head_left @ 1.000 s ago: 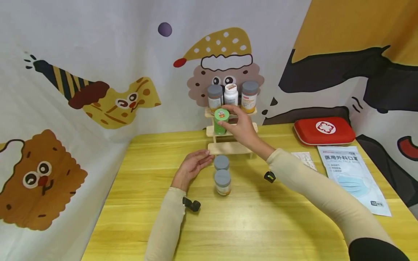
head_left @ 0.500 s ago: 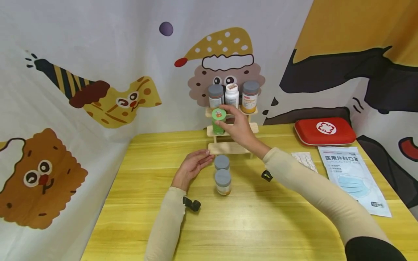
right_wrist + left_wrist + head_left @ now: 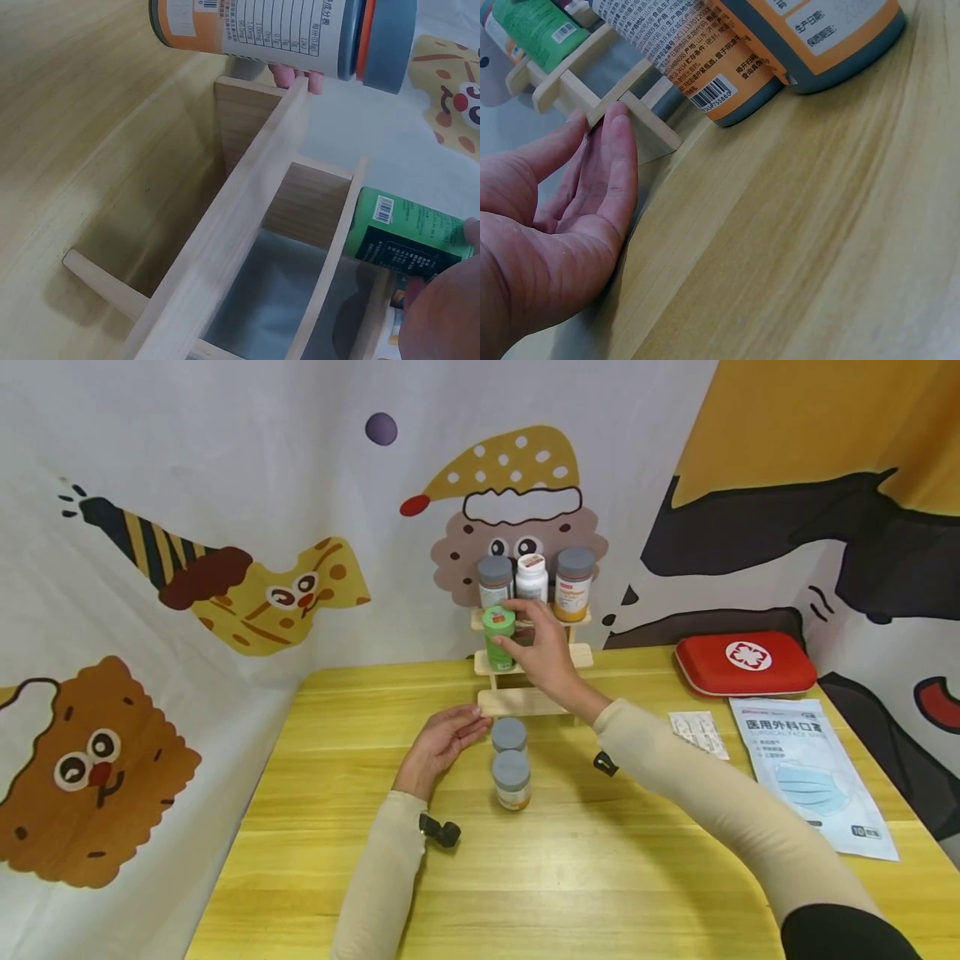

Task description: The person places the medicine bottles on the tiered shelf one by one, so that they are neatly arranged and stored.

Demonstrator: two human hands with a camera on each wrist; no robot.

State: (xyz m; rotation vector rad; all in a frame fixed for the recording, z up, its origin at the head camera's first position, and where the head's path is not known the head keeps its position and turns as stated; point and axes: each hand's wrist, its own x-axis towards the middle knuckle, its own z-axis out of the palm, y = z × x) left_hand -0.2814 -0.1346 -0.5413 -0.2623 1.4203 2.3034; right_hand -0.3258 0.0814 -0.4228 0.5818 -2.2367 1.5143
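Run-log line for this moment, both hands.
right hand: holds green cylindrical bottle at middle tier | left hand: pinches pale wooden rack at lowest tier | yellow wooden table: two grey-lidded bottles upright

From my end it looks like a screened-off nook, though I can't tell if home or studio lies beyond. Cartoon-printed cloth (image 3: 300, 485) hangs behind and beside the wood-grain surface (image 3: 600, 860), where a tiered wooden stand (image 3: 517, 701) with bottles (image 3: 573, 589), a red case (image 3: 705, 664) and a mask packet (image 3: 813, 785) suggest a medicine corner.
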